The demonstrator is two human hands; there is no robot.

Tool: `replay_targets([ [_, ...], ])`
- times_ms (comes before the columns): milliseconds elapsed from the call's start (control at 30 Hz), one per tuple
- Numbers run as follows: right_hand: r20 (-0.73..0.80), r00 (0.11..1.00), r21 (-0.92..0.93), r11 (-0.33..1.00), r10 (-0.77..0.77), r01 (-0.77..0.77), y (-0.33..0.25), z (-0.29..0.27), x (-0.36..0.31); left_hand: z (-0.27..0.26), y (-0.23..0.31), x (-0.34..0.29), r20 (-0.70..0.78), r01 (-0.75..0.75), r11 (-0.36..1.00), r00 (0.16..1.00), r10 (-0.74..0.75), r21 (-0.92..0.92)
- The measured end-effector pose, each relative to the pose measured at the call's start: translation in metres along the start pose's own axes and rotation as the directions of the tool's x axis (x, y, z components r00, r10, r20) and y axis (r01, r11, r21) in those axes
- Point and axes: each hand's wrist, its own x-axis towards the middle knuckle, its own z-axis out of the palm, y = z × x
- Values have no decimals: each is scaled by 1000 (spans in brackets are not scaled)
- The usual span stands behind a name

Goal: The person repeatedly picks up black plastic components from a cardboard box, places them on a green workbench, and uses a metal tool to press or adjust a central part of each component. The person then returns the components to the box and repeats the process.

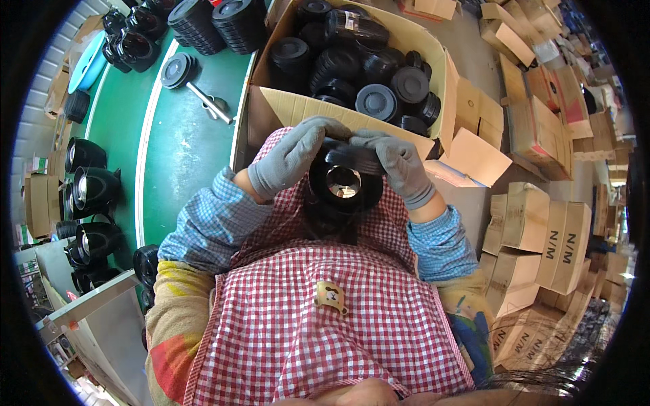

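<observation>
My left hand [291, 157] and my right hand [402, 167], both in grey gloves, are closed on opposite sides of a black ridged round cap [353, 160]. The cap is tilted at the far rim of a black round housing [317, 196], which stands upright in front of my apron. Inside the housing shows a shiny, mirror-like bowl [342, 183]. Fingertips of both hands meet near the cap's top edge, and some of them are hidden behind it. What supports the housing from below cannot be seen.
Just beyond my hands, an open cardboard box [298, 108] holds several black caps. On the green bench [183, 155] at left lie a metal tool [210, 103], a grey-black disc [177, 70] and stacked black discs [196, 26]. Black housings [95, 186] line its left side; cartons [528, 216] stand right.
</observation>
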Motion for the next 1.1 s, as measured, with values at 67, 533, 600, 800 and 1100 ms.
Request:
replay_targets([
  [67, -34, 999, -17, 1000, -14, 13, 9, 4, -10, 0, -10, -4, 65, -96, 985, 994, 87, 143],
  [533, 99, 961, -290, 917, -258, 276, 17, 13, -17, 9, -49, -9, 111, -306, 945, 949, 294, 113],
  [600, 90, 973, -267, 937, -210, 227, 24, 11, -20, 8, -50, -10, 135, -337, 933, 938, 320, 126],
  [800, 31, 979, -330, 923, -201, 200, 31, 21, -23, 4, -55, -12, 186, -301, 937, 945, 268, 176],
  [1100, -159, 972, -420, 903, -174, 93, 11, 16, -15, -3, -8, -17, 124, -290, 805, 956, 264, 518],
])
